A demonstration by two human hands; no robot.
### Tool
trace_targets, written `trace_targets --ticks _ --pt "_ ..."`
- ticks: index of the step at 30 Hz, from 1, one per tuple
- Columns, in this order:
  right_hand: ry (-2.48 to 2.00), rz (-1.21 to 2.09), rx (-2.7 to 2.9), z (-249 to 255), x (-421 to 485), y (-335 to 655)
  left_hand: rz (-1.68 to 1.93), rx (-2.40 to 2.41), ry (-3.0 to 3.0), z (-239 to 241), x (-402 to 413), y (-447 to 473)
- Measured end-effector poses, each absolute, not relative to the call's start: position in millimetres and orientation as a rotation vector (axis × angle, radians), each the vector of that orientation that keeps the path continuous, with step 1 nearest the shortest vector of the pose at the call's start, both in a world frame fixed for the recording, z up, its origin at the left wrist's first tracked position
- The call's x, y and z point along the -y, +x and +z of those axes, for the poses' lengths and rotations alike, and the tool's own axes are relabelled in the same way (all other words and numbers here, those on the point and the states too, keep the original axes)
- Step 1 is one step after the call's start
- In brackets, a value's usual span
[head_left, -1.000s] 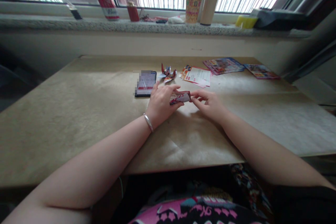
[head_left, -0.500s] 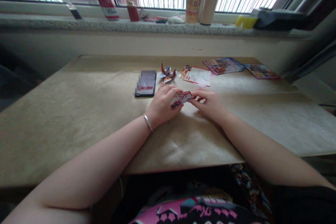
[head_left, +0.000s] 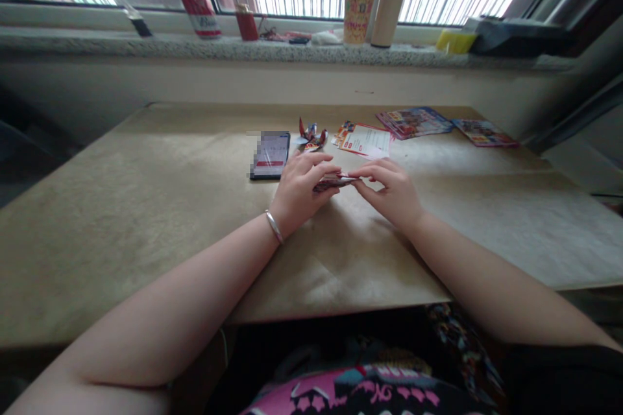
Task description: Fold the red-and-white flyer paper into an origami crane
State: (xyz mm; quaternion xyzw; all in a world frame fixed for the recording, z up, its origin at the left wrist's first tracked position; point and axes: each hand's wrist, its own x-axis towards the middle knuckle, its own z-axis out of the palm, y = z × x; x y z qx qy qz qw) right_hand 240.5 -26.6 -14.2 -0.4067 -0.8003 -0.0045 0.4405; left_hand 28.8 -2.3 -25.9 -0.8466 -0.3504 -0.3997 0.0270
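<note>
A small folded piece of printed paper [head_left: 333,183] is held just above the table between both hands. My left hand [head_left: 302,185] grips its left part, thumb below and fingers over the top. At its right end, my right hand [head_left: 388,189] pinches the tip between thumb and fingers. The paper is seen nearly edge-on, so its faces are mostly hidden. Just beyond my left hand sits a folded paper figure [head_left: 312,136] with pointed, colourful ends. A phone [head_left: 271,155] with a lit screen lies to the left of that hand.
Printed sheets [head_left: 364,141] lie behind my right hand. Farther right are a stack of colourful leaflets [head_left: 416,122] and another leaflet pile [head_left: 485,132]. On the windowsill [head_left: 292,52] stand a red can [head_left: 199,11], a red bottle [head_left: 246,23] and a patterned cup [head_left: 359,11].
The folded paper has tipped from showing its printed face to nearly edge-on. Both hands have shifted slightly and keep their grip on it.
</note>
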Motion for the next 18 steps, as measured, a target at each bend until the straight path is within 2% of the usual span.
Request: trace_targets --ticks 8,18 --pt "-1.100 -0.444 2.075 -8 36 242 -1.493 0.956 -2.578 -20 9 30" --pt "-0.951 -0.319 1.972 -7 37 241 -1.654 0.903 -2.592 -15 15 34"
